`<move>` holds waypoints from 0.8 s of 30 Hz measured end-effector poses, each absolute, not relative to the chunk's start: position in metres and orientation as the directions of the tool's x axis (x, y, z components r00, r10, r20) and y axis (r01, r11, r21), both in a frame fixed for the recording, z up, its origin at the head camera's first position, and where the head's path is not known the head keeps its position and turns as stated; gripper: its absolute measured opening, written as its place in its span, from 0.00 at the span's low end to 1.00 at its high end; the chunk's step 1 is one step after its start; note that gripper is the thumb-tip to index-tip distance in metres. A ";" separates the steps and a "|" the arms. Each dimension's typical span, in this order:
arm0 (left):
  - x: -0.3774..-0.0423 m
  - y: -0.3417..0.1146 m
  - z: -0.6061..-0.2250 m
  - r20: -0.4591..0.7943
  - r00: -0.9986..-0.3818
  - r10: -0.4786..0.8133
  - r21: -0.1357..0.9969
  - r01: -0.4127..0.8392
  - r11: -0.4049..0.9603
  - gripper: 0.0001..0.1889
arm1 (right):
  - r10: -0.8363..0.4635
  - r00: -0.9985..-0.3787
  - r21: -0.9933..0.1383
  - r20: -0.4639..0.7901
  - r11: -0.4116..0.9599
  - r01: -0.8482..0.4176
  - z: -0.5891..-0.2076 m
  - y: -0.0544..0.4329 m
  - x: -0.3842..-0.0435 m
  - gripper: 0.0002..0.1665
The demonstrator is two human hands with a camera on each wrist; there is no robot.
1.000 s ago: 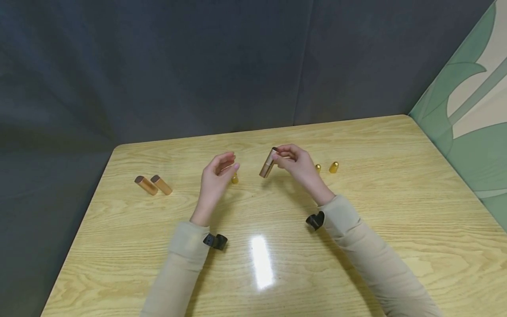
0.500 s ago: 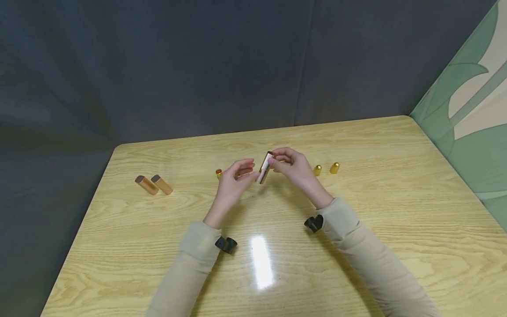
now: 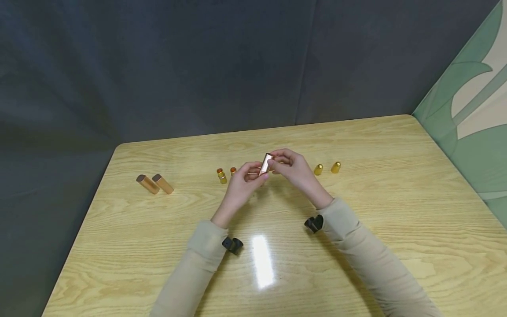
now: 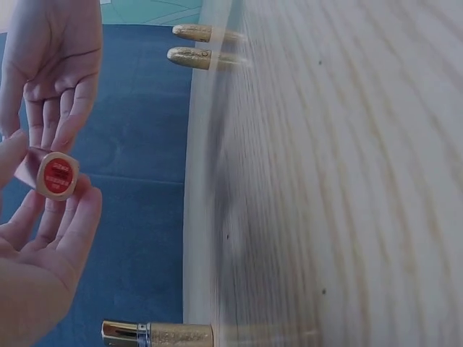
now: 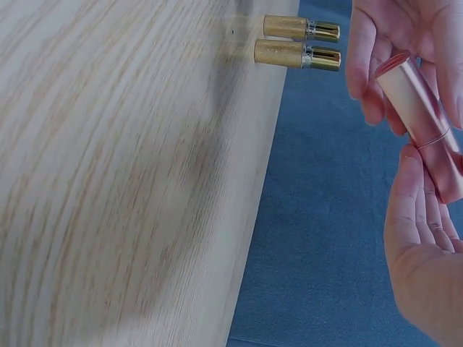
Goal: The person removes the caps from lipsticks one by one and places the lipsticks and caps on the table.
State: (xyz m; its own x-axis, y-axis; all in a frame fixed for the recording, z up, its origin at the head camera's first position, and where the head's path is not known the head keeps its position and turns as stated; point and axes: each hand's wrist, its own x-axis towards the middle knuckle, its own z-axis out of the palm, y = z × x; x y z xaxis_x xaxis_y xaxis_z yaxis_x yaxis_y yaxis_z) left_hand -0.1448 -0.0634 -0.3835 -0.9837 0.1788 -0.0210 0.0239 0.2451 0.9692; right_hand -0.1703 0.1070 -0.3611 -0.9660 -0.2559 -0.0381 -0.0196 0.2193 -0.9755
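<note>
A rose-gold lipstick (image 3: 266, 164) is held tilted above the table between both hands. My left hand (image 3: 242, 182) pinches its lower end between thumb and fingers; a round red label shows on that end in the left wrist view. My right hand (image 3: 292, 168) grips the upper part with thumb and fingertips. A thin seam crosses the lipstick tube (image 5: 423, 123) in the right wrist view. Behind my left hand stand two gold lipstick bases (image 3: 221, 176). Two gold bullet-shaped caps (image 3: 336, 167) stand to the right of my right hand.
Two more copper-coloured tubes (image 3: 148, 184) stand close together toward the left of the wooden table (image 3: 119, 246). A dark curtain (image 3: 198, 66) hangs behind the far edge, and a green leaf-patterned panel (image 3: 475, 163) borders the right side.
My left hand has moved right to the lipstick and now holds its lower end, uncovering the gold bases behind it. My right hand has stayed nearly in place, still holding the lipstick.
</note>
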 end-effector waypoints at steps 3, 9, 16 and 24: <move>-0.144 -0.061 -0.383 -0.011 -0.986 0.165 0.967 0.032 0.252 0.20 | -0.262 -0.964 -0.971 -0.039 0.237 -0.025 -0.360 0.107 -0.170 0.21; -0.144 -0.060 -0.384 0.011 -0.989 0.148 0.967 0.048 0.249 0.18 | -0.276 -0.960 -0.967 -0.047 0.252 -0.026 -0.359 0.107 -0.170 0.22; -0.144 -0.059 -0.383 0.012 -0.988 0.155 0.968 0.051 0.246 0.17 | -0.274 -0.959 -0.974 -0.066 0.228 0.002 -0.360 0.106 -0.170 0.22; -0.144 -0.057 -0.382 0.031 -0.987 0.158 0.973 0.066 0.222 0.16 | -0.263 -0.962 -0.967 -0.073 0.253 0.004 -0.360 0.106 -0.171 0.21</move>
State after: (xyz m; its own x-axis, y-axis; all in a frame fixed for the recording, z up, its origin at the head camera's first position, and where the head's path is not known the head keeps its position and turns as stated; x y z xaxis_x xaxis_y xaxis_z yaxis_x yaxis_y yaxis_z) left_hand -0.1440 -0.0571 -0.3825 -0.9869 0.1584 0.0313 0.0665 0.2219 0.9728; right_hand -0.1709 0.1064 -0.3595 -0.9620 -0.2631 -0.0727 0.0039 0.2533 -0.9674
